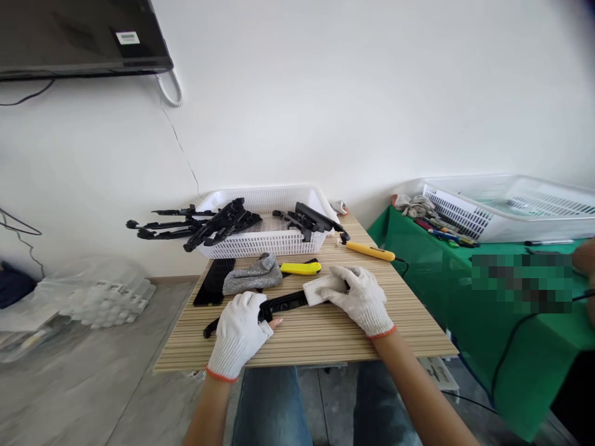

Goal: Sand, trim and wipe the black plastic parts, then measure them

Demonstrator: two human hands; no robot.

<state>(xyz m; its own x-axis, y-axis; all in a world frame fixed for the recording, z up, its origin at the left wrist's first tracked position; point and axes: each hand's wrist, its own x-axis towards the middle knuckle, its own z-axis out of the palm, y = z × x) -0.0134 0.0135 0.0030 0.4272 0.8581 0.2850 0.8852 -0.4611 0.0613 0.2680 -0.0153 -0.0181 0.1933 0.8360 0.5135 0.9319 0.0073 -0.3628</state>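
Note:
My left hand (240, 325), in a white knit glove with the thumb tip bare, is closed around a long black plastic part (286, 302) low over the wooden table. In my gloved right hand (361, 296) is a folded white cloth (320, 288), pressed on the right end of that part and hiding it. Just behind lie a grey cloth (254, 274), a yellow-handled tool (301, 268) and a flat black object (214, 282). A yellow tool with a cord (370, 250) rests farther right.
A white plastic basket (260, 249) at the back holds several black plastic parts (223, 224), some jutting over its left side. To the right, a green-covered table (418, 272) bears another white basket (497, 232), pens and gloves (413, 204). Part of a person shows at the right edge.

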